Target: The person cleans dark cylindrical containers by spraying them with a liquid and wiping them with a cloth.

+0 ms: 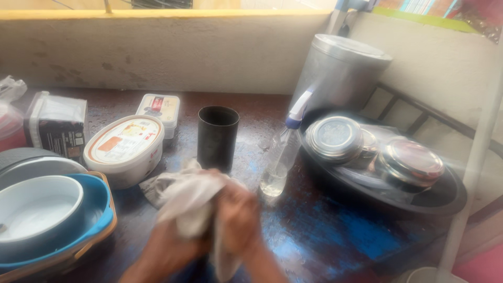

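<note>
Dark worn desk [325, 230] runs under everything, blue patches showing through. Far right of my fingers, a big black round tray [445, 202] carries steel lidded tins [335, 137], grouped so they stay together; behind it a tall steel canister [340, 68] stands against the wall. Far left of my fingers, stacked bowls, a white one nested in a blue dish [99, 202], likely nested to save room. Beyond those, a white oval tub [126, 149] with an orange-rimmed lid, a smaller flat box [159, 107] behind it, and a dark carton [55, 126]. Straight ahead of my fingers, just past the knuckles, a black cup [217, 137] stands upright, mouth up. Just right of it a clear spray bottle [283, 149] leans a bit, nearly empty. Grey-white cloth [181, 196] is bunched between both hands, draped over my left hand [167, 243] and pressed by my right hand [238, 220]; both sets of fingers are curled closed on it, blurred, so the exact finger placement is unclear. Bunched tight, probably for a firm wiping pad.
</note>
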